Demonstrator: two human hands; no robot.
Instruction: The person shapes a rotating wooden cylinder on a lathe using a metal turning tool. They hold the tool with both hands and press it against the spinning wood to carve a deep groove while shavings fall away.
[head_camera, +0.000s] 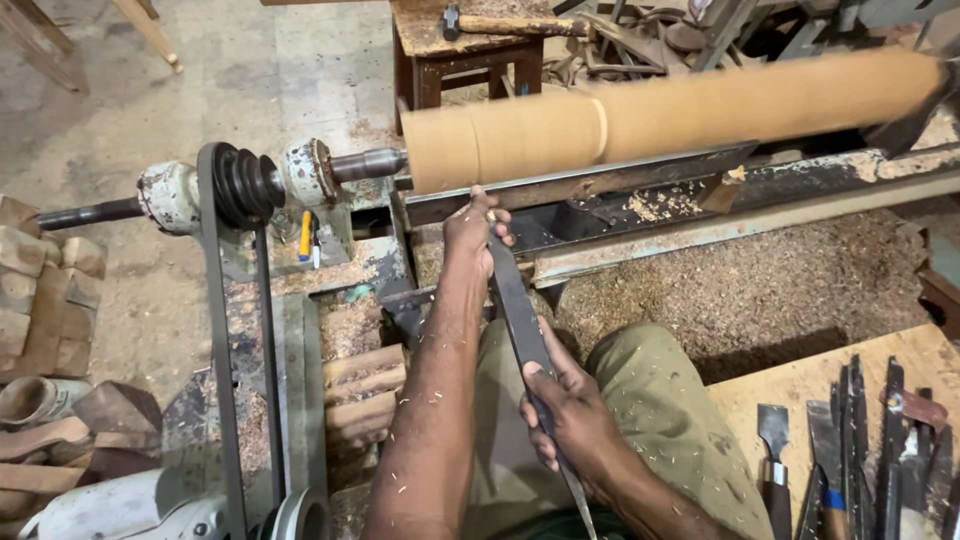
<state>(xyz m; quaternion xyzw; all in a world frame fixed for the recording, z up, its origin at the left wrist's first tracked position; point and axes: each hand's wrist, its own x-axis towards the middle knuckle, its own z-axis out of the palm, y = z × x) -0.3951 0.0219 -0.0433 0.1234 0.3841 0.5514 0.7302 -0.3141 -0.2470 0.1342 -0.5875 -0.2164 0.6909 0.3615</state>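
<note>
- Two hands grip one long flat turning chisel (520, 310), running lengthwise from lower centre up toward the wooden cylinder (660, 115) on the lathe.
- Left hand (475, 230), nearer the wood, has fingers wrapped at the tip by the tool rest (600, 180).
- Right hand (570, 410) fingers clasp the handle end.

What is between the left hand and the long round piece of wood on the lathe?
In the head view, only the dark metal tool rest bar lies between the left hand and the long tan wooden cylinder.
</note>
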